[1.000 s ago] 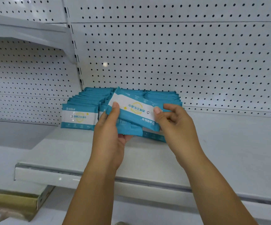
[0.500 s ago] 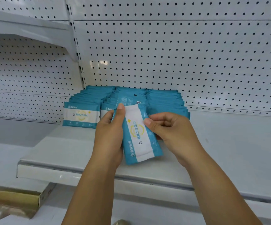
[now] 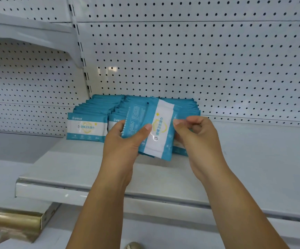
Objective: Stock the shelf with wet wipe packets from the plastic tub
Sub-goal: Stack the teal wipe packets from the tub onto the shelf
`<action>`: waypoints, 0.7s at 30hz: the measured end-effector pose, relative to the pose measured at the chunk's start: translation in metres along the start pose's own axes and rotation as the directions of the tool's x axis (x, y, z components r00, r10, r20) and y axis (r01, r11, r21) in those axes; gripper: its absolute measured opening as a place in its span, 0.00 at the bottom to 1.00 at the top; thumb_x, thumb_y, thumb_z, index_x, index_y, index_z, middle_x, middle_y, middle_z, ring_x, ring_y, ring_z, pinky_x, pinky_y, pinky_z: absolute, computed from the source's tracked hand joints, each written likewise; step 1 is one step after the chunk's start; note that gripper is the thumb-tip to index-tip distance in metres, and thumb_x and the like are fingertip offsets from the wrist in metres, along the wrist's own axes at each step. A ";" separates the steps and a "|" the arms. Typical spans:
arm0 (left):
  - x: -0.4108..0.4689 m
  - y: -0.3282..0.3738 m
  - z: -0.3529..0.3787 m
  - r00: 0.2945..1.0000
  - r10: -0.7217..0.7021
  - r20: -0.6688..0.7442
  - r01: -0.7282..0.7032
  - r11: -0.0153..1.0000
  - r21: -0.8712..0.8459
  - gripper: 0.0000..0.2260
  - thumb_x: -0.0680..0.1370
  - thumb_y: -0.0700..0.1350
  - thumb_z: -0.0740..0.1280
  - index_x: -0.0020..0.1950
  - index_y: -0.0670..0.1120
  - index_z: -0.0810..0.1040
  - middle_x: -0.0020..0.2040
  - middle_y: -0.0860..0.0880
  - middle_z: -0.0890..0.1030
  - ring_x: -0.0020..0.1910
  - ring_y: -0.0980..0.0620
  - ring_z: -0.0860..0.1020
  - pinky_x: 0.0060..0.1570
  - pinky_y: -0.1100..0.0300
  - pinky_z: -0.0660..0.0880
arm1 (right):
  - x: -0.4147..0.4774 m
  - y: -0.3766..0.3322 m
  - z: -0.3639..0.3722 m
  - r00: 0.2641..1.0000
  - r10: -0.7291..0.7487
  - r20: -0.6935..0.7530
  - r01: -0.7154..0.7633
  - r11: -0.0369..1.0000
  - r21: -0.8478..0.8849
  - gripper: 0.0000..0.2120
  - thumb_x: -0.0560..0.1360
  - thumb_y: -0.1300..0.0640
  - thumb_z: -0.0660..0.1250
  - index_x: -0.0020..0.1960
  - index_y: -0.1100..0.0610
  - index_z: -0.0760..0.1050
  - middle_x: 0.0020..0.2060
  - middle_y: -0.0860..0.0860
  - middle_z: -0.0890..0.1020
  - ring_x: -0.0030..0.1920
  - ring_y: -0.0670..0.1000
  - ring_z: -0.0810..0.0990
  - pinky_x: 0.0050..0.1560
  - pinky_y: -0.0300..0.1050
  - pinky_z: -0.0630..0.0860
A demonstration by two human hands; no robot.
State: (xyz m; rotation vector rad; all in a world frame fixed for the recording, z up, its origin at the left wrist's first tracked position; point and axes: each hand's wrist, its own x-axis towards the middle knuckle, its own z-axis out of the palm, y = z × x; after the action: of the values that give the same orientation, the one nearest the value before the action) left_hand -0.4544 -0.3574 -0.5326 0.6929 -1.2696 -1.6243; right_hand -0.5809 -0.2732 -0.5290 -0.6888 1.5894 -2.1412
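Head view, field notes. Shelf [image 3: 73, 168]: teal-and-white wipe packets stand on edge in rows [image 3: 99, 108] at its back left, hard against the pegboard [image 3: 199, 60]. The leftmost row's front label faces me, upright. The rows further right are partly hidden behind what I hold.

Held above the shelf, just in front of those rows: a bunch [image 3: 136, 123] of packets, turned on end with the labels running vertically.

Left hand [image 3: 122, 146]: fingers wrapped behind the bunch, thumb pressed flat across its face, gripping it from the left.

Right hand [image 3: 197, 139]: fingers curled into the palm, thumb tip on the right edge of the front packet [image 3: 161, 130], pinching it. Both forearms reach up from below the shelf lip.

Below the shelf, far left: a box [image 3: 16, 223], corner only.
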 end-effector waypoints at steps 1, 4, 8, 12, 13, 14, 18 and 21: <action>0.001 0.000 -0.001 1.000 0.012 -0.010 -0.012 1.000 0.005 0.15 0.73 0.41 0.77 0.58 0.48 0.81 0.50 0.51 0.87 0.49 0.51 0.86 0.50 0.51 0.82 | 0.000 -0.002 -0.001 1.000 0.015 0.020 -0.015 0.999 0.031 0.17 0.74 0.56 0.76 0.56 0.53 0.70 0.53 0.50 0.83 0.53 0.54 0.85 0.55 0.51 0.81; 0.001 0.001 -0.002 1.000 0.026 -0.017 -0.026 1.000 0.010 0.15 0.73 0.41 0.77 0.58 0.48 0.81 0.50 0.51 0.87 0.49 0.51 0.86 0.51 0.50 0.83 | 0.000 -0.008 -0.004 0.995 0.042 0.089 -0.045 0.998 0.034 0.25 0.71 0.54 0.78 0.61 0.49 0.68 0.55 0.48 0.83 0.51 0.52 0.86 0.53 0.49 0.82; 0.000 0.001 -0.005 0.997 0.062 -0.054 -0.063 0.998 -0.009 0.15 0.72 0.39 0.77 0.57 0.47 0.81 0.49 0.50 0.87 0.48 0.48 0.86 0.49 0.51 0.83 | -0.002 -0.007 -0.008 0.972 0.063 0.226 -0.031 0.990 -0.141 0.21 0.70 0.57 0.79 0.60 0.53 0.76 0.50 0.51 0.86 0.49 0.50 0.86 0.48 0.46 0.83; 0.003 -0.002 -0.011 0.979 0.105 -0.173 -0.107 0.994 -0.001 0.12 0.74 0.43 0.77 0.56 0.46 0.82 0.48 0.49 0.87 0.47 0.48 0.86 0.47 0.51 0.83 | -0.004 -0.002 -0.007 0.926 0.065 0.372 0.034 0.967 -0.254 0.14 0.72 0.58 0.77 0.56 0.54 0.80 0.49 0.49 0.86 0.49 0.49 0.86 0.43 0.41 0.82; 0.005 -0.002 -0.014 0.966 0.121 -0.231 -0.124 0.992 0.001 0.12 0.75 0.46 0.76 0.56 0.45 0.81 0.49 0.49 0.87 0.48 0.48 0.86 0.48 0.50 0.83 | -0.004 -0.003 -0.005 0.931 0.052 0.362 0.045 0.966 -0.254 0.14 0.73 0.58 0.77 0.56 0.54 0.79 0.49 0.48 0.86 0.49 0.48 0.86 0.44 0.42 0.83; 0.007 -0.002 -0.017 0.946 0.135 -0.294 -0.140 0.990 0.005 0.11 0.77 0.48 0.75 0.56 0.46 0.81 0.49 0.49 0.86 0.48 0.49 0.86 0.50 0.48 0.83 | -0.004 -0.003 -0.004 0.941 0.033 0.336 0.060 0.963 -0.263 0.14 0.73 0.58 0.77 0.56 0.53 0.79 0.49 0.47 0.86 0.49 0.47 0.86 0.46 0.43 0.83; 0.013 -0.001 -0.031 0.865 0.161 -0.474 -0.194 0.981 -0.021 0.06 0.80 0.48 0.71 0.55 0.50 0.77 0.51 0.52 0.84 0.50 0.54 0.84 0.55 0.50 0.82 | 0.002 0.001 0.003 0.976 -0.043 0.213 0.117 0.930 -0.348 0.17 0.71 0.56 0.78 0.55 0.52 0.75 0.50 0.47 0.84 0.50 0.48 0.84 0.54 0.49 0.81; 0.015 -0.001 -0.044 0.815 0.174 -0.553 -0.222 0.975 -0.021 0.06 0.81 0.46 0.69 0.56 0.51 0.75 0.51 0.53 0.83 0.50 0.55 0.83 0.53 0.55 0.81 | 0.002 0.007 0.015 0.968 -0.077 0.239 0.172 0.897 -0.408 0.20 0.71 0.56 0.78 0.56 0.50 0.72 0.50 0.47 0.82 0.50 0.48 0.83 0.51 0.46 0.80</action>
State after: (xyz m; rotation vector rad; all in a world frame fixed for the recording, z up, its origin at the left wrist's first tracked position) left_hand -0.4235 -0.3898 -0.5455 0.8657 -0.8124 -1.1766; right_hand -0.5737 -0.2876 -0.5324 -1.1487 1.9514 -1.7298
